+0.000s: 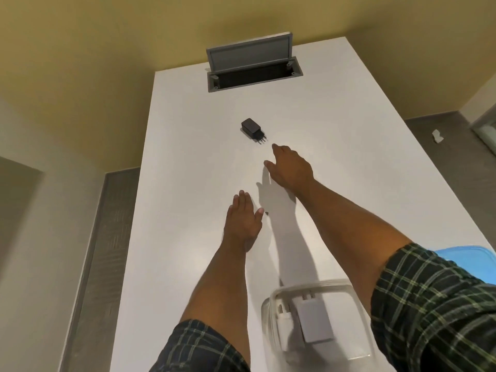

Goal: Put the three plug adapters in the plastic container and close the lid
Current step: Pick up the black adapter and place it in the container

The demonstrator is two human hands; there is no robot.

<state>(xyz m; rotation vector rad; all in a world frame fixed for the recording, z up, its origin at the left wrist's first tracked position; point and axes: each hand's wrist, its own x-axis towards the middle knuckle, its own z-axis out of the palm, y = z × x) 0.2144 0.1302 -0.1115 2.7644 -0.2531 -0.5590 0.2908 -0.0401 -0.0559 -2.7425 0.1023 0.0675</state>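
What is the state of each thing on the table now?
black adapter: lying on the table, untouched
two white adapters: inside the container
clear container: open, no lid on
blue lid: off, beside the container
left hand: open, empty
right hand: open, near the black adapter
cable hatch: flap raised

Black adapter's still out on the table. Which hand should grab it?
Right. The right hand is stretched out, its fingers just short of the black adapter. The left hand lies flat on the table, farther back.
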